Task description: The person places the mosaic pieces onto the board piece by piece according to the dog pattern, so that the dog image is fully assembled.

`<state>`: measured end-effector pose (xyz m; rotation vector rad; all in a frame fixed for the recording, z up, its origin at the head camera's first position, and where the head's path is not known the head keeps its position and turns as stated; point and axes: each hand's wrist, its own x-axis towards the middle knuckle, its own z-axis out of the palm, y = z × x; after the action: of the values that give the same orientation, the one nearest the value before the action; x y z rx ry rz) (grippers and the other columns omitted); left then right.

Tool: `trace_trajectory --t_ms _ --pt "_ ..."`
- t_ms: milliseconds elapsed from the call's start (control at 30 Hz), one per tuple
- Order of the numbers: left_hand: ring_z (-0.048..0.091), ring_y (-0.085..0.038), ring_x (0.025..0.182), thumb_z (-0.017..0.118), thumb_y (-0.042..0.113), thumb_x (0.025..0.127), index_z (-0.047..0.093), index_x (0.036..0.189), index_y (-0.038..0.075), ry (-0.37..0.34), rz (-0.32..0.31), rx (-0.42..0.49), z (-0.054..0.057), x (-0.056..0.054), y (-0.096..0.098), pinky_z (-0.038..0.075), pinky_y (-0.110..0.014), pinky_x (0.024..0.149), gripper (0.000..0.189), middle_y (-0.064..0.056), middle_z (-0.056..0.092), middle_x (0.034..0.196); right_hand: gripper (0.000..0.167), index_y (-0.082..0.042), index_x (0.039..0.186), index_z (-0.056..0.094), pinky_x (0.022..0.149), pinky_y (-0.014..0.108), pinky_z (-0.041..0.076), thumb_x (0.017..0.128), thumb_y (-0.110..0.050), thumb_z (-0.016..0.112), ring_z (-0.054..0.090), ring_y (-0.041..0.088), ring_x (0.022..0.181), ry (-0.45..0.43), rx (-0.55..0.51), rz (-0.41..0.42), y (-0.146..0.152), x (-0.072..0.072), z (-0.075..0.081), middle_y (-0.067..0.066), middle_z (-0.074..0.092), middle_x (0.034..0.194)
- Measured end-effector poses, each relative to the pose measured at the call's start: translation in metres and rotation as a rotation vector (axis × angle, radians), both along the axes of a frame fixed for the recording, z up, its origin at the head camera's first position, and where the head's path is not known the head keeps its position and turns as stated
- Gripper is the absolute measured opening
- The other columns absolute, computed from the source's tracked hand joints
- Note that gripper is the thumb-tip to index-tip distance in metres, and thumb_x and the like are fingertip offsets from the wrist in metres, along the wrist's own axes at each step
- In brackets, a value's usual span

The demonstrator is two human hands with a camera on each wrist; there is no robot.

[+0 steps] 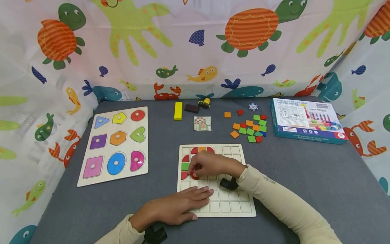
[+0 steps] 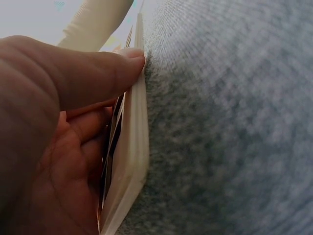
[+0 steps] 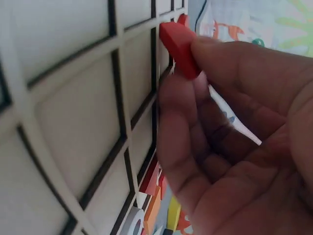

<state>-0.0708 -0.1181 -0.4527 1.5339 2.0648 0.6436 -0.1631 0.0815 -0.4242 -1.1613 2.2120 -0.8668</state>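
My right hand (image 1: 210, 163) pinches a red rounded tile (image 3: 181, 49) between thumb and fingertips, over the left part of a pale grid board (image 1: 231, 206). In the right wrist view the tile is tilted, right at the grid's ridges. Flat on the board's lower left part rests my left hand (image 1: 176, 205), fingers straight. Its thumb (image 2: 105, 73) lies at the board's near edge in the left wrist view. Along the board's left side sit a green square tile (image 1: 185, 166) and red tiles (image 1: 185, 158). An orange tile (image 1: 202, 149) sits between red ones in the top row, partly hidden by my right hand.
Left of the grid lies a shape puzzle board (image 1: 128, 168) with knobbed pieces. Loose coloured tiles (image 1: 249, 131) are scattered behind the grid, beside a boxed set (image 1: 307, 120). A patterned card (image 1: 202, 123), yellow block (image 1: 178, 111), dark block (image 1: 191, 108) and small bee figure (image 1: 204, 103) lie farther back.
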Motion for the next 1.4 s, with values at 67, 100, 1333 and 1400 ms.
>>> trace_trajectory --t_ms 67,100,1333,1400 --pt "0.011 -0.019 0.147 0.057 0.017 0.099 0.028 0.152 0.004 0.002 -0.001 0.002 0.000 0.000 0.000 0.014 -0.039 0.116 0.062 -0.006 0.017 0.161 0.018 -0.007 0.099 0.075 0.070 0.021 0.050 0.087 0.003 0.066 0.057 0.004 0.074 0.016 0.008 -0.005 -0.001 0.001 -0.001 -0.007 0.065 0.086" --pt "0.011 -0.019 0.147 0.057 0.017 0.099 0.029 0.152 0.004 0.004 -0.001 0.003 0.000 0.000 0.000 0.014 -0.039 0.116 0.062 -0.006 0.017 0.161 0.018 -0.008 0.098 0.075 0.069 0.021 0.050 0.087 0.003 0.067 0.057 0.004 0.074 0.029 0.017 -0.008 -0.001 0.002 -0.001 -0.007 0.064 0.085" --pt "0.011 -0.016 0.147 0.058 0.017 0.099 0.026 0.154 0.008 -0.041 0.025 -0.011 0.001 0.000 0.000 0.012 -0.036 0.116 0.064 -0.001 0.016 0.161 0.027 0.002 0.118 0.068 0.098 0.054 0.042 0.092 0.001 0.063 0.050 0.038 0.123 0.201 0.070 -0.549 0.132 -0.050 -0.002 0.018 0.063 0.121" --pt "0.010 -0.015 0.147 0.058 0.018 0.099 0.026 0.154 0.008 -0.041 0.023 -0.011 0.000 0.001 0.000 0.012 -0.036 0.116 0.064 0.000 0.016 0.161 0.027 0.002 0.118 0.068 0.097 0.054 0.042 0.092 0.002 0.063 0.053 0.038 0.119 0.225 0.082 -0.546 0.136 -0.053 -0.005 0.018 0.064 0.120"
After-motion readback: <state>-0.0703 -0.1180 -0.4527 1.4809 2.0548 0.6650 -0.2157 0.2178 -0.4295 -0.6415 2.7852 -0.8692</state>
